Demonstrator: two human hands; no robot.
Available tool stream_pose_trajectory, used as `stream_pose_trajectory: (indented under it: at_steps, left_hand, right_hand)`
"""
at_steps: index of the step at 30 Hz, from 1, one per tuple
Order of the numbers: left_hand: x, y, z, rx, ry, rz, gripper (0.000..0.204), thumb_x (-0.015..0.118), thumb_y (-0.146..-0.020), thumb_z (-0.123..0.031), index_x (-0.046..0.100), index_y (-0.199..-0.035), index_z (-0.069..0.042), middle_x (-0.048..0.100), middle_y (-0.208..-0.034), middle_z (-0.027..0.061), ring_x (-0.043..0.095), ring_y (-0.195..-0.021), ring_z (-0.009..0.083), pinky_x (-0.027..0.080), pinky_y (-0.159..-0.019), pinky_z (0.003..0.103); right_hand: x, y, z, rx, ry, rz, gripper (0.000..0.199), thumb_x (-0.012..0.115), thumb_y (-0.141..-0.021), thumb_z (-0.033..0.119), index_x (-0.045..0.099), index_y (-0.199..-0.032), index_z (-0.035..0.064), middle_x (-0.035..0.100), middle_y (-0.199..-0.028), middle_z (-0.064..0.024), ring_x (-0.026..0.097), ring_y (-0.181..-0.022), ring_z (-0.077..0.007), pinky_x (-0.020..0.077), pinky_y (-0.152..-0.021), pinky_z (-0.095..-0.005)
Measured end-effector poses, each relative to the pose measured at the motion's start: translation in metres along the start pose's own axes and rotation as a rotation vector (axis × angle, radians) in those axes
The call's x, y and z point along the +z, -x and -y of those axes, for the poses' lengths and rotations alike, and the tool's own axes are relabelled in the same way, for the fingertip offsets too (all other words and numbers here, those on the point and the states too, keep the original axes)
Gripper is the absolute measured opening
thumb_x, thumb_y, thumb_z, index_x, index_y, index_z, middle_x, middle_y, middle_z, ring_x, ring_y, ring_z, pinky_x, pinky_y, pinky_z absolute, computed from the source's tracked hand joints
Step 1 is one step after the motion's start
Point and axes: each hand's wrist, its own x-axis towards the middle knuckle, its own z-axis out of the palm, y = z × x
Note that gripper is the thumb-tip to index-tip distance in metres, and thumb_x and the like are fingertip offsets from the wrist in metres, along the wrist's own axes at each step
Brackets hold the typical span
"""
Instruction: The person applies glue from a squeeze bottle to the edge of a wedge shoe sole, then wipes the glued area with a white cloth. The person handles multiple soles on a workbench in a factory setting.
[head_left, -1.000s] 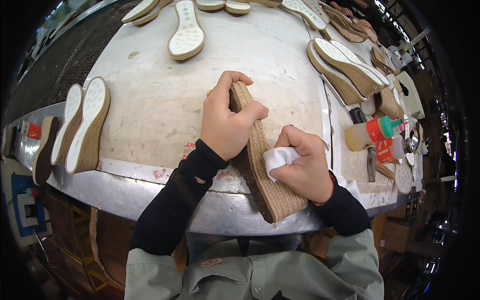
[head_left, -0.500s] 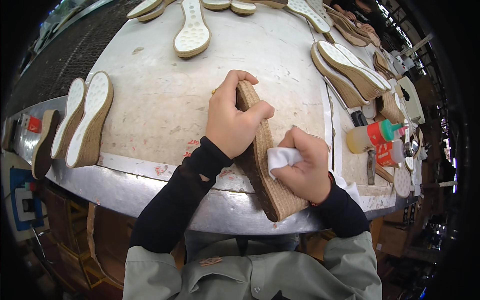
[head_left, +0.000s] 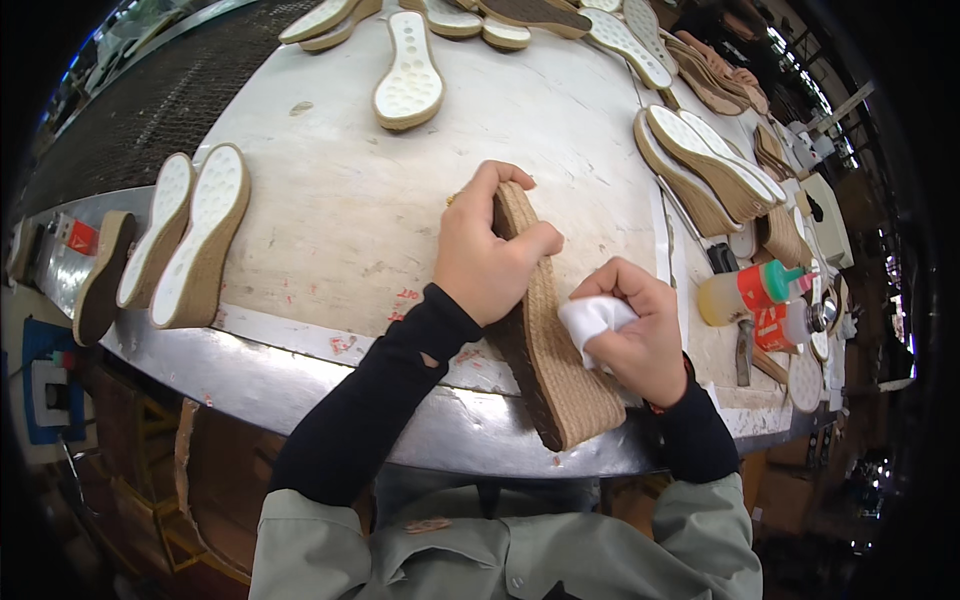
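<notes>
My left hand (head_left: 492,245) grips a wedge shoe sole (head_left: 556,345) near its thin toe end. The sole stands on its edge, its woven jute side facing up and right, its dark brown bottom facing left. Its thick heel end reaches over the metal front edge of the table. In my right hand (head_left: 640,330) a white cloth (head_left: 598,322) is bunched between thumb and fingers. That hand is just right of the jute side; whether the cloth touches it I cannot tell.
Two wedge soles with white dimpled tops (head_left: 205,240) stand at the left on the worktable (head_left: 340,200). Another sole (head_left: 410,75) lies ahead, with several more behind. To the right are stacked wedges (head_left: 700,165), a green-capped bottle (head_left: 745,290) and a hammer (head_left: 744,350). A co-worker's hands (head_left: 740,75) show far right.
The view has shifted slightly, so everything sits a bit further right and lower. My right hand with the cloth has lifted a little away from the jute side. My left hand keeps its grip.
</notes>
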Motion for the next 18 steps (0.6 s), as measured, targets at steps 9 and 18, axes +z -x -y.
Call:
stream_pose_trajectory:
  at_steps: [9,18]
  left_hand:
    - [0.003,0.003,0.003,0.161,-0.132,-0.094,0.038,0.066,-0.062,-0.012,0.051,-0.096,-0.004,0.046,-0.071,0.009,0.046,-0.065,0.0181,0.041,-0.059,0.031]
    - [0.002,0.004,0.004,0.098,-0.139,-0.066,0.041,0.066,-0.062,-0.014,0.049,-0.097,-0.004,0.051,-0.078,0.0127,0.05,-0.073,0.0233,0.042,-0.067,0.034]
  right_hand:
    - [0.013,0.004,-0.001,-0.01,0.058,-0.05,0.009,0.061,-0.062,0.002,0.059,-0.07,-0.0013,0.056,-0.06,-0.0028,0.052,-0.055,-0.0076,0.0413,-0.051,-0.0233]
    - [0.013,0.002,0.001,0.082,-0.093,-0.008,0.005,0.059,-0.063,-0.001,0.057,-0.068,-0.0033,0.056,-0.062,-0.0014,0.05,-0.054,-0.0055,0.0395,-0.048,-0.0209]
